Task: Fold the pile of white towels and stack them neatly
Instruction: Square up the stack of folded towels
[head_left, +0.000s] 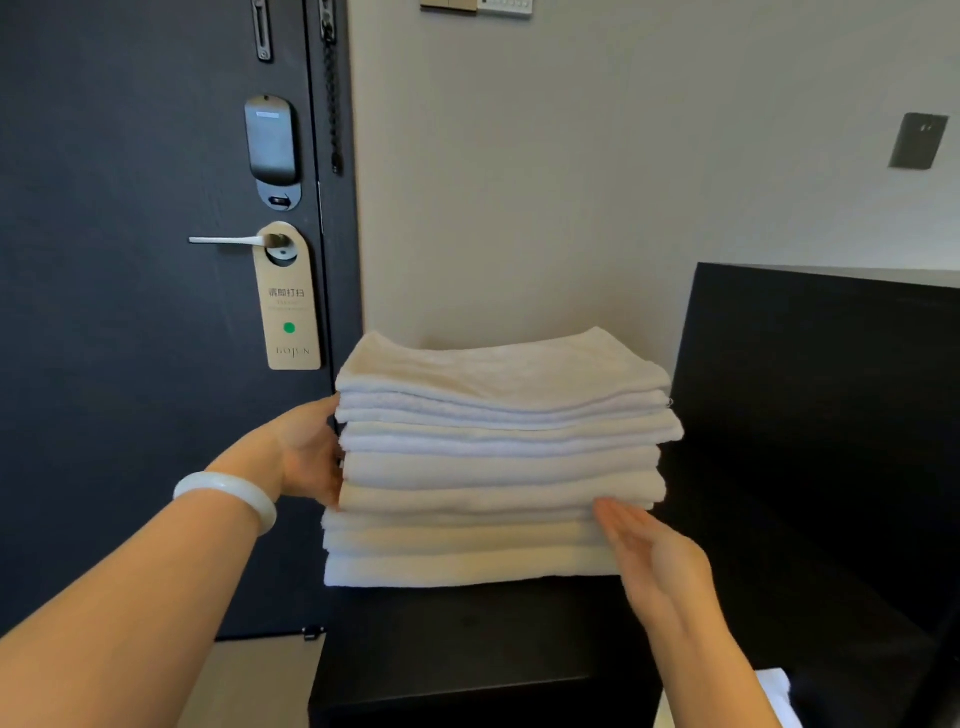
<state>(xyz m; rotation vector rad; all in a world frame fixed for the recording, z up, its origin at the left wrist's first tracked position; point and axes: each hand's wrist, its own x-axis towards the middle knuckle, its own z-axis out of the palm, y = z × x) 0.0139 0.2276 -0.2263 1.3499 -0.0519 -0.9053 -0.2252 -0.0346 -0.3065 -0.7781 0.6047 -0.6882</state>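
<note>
While both grips flank it, the towel stack (501, 467) sits centre frame on the black table (467, 644), close to the beige wall (571, 182). All towels are folded and laid flat one on another. Edges aren't flush: the bottom three layers sit slightly left of the ones above, and the upper layers overhang to the right. Colour-wise the top towel (498, 369) looks a touch creamier than the rest.

My left grip (311, 452): wide, palm flat against the left side of the stack at mid height. Fingertips are hidden behind the towel edges, so I can't tell how far they reach. White bangle (228, 496) on that wrist.

My right grip (649, 556): wide, fingers (623, 525) straight and together, tips touching the stack's lower right front corner. Holding nothing.

Surroundings: a dark door (130, 364) fills the left of the frame. It has a silver lever handle (223, 240) with a tan hanger tag (288, 312) hung on it, an electronic lock (271, 145) above and a chain (332, 104) at the door edge. Tall black panel (831, 389) stands right of the stack; touching or just beside, can't tell. Dark wall plate (917, 141) upper right. Bit of white cloth (774, 691) at the bottom right edge, beside my right forearm.
</note>
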